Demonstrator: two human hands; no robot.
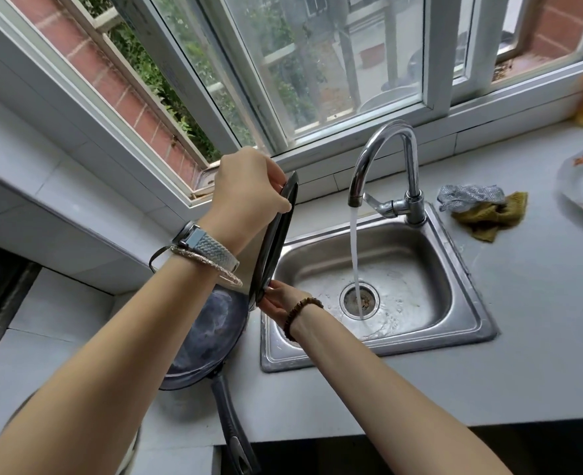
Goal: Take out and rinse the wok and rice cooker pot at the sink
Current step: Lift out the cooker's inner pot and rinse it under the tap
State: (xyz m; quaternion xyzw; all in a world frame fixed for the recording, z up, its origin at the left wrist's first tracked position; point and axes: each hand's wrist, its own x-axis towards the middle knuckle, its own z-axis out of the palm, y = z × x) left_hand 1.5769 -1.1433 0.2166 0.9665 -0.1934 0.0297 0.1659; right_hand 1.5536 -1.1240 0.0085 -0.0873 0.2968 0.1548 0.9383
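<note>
Head view: your left hand (249, 186) grasps the upper edge of a dark flat piece (276, 234), fingers curled over its rim. Your right hand (278, 303) grips the lower edge from beneath. The piece stands on edge, nearly upright, between the two hands and above the left rim of the sink (454, 269). Whether it is a lid, a tray or a shallow pan cannot be told.

Status of the task, as judged from this view:

- The wok (208, 337) is out. It rests on the counter (523, 354) directly below your left wrist, just beside the sink, with its handle pointing toward you. Pale streaks show inside it; you cannot tell whether these are water or residue, so treat its rinse as unconfirmed.
- The tap (386, 159) is open. The water stream (355, 255) falls to the right of your hands straight into the drain and strikes nothing.
- The rice cooker pot cannot be identified anywhere in view. Count its removal and its rinse as outstanding.

Cloths (482, 207) and a plate (581, 186) lie on the counter well to the right of your hands.
</note>
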